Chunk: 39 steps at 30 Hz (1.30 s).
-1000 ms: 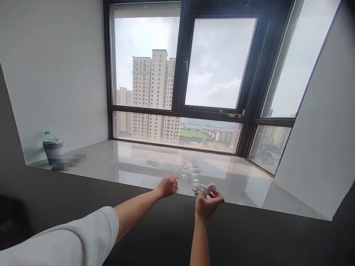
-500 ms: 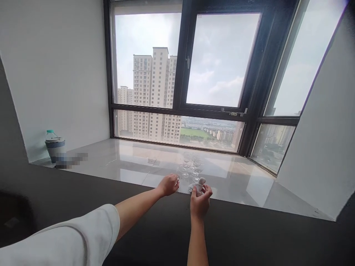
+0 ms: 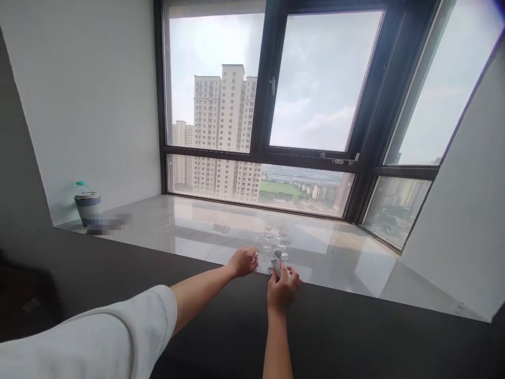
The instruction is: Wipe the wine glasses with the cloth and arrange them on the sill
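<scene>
Several clear stemmed glasses point(image 3: 276, 234) stand grouped on the glossy pale window sill point(image 3: 189, 231). My left hand point(image 3: 244, 261) reaches out at the sill's near edge, its fingers closed around a clear glass that is hard to make out. Just right of it, my right hand point(image 3: 282, 287) pinches a small grey-white cloth point(image 3: 276, 265) and holds it up against the nearest glasses. A white sleeve covers my left upper arm.
A grey bucket with a green-capped bottle point(image 3: 87, 202) sits at the sill's far left against the white wall. A blurred patch lies beside it. Dark window frames rise behind the sill; a white wall closes the right side. A dark ledge runs below.
My right hand has bunched the cloth up and moved it left and forward toward the glasses. My left hand has stayed at the sill edge. The view has shifted slightly.
</scene>
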Each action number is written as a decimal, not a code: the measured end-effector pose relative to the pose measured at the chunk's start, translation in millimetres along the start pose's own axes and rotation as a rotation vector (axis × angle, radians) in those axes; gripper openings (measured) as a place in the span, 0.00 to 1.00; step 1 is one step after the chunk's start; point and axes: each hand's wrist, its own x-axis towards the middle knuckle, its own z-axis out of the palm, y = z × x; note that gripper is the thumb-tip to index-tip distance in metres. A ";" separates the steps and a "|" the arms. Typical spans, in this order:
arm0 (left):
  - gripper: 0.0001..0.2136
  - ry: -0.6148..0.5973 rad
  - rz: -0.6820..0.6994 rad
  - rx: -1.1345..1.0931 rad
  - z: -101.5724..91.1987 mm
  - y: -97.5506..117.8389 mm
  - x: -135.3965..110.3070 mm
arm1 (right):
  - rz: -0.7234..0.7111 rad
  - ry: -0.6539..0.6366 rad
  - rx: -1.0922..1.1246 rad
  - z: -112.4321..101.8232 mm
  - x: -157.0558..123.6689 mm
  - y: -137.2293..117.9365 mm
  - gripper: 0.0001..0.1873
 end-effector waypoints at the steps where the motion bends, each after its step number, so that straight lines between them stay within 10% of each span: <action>1: 0.07 0.000 0.001 0.001 -0.1 0.2 0.0 | -0.009 -0.016 -0.022 0.3 -1.9 -2.0 0.18; 20: 0.08 -0.010 0.017 0.020 -2.7 1.1 0.0 | 0.108 -0.003 0.144 0.4 -0.7 -13.7 0.32; 28: 0.07 -0.020 0.010 0.014 -3.4 2.0 0.2 | 0.090 -0.048 0.012 0.7 -4.6 -12.6 0.23; 34: 0.09 -0.029 0.064 0.072 -7.9 3.9 -0.6 | 0.206 0.111 0.207 -20.5 19.8 -21.3 0.24; 39: 0.10 -0.041 0.099 0.109 -8.9 4.2 0.0 | 0.034 0.082 0.347 -52.8 55.7 -30.3 0.25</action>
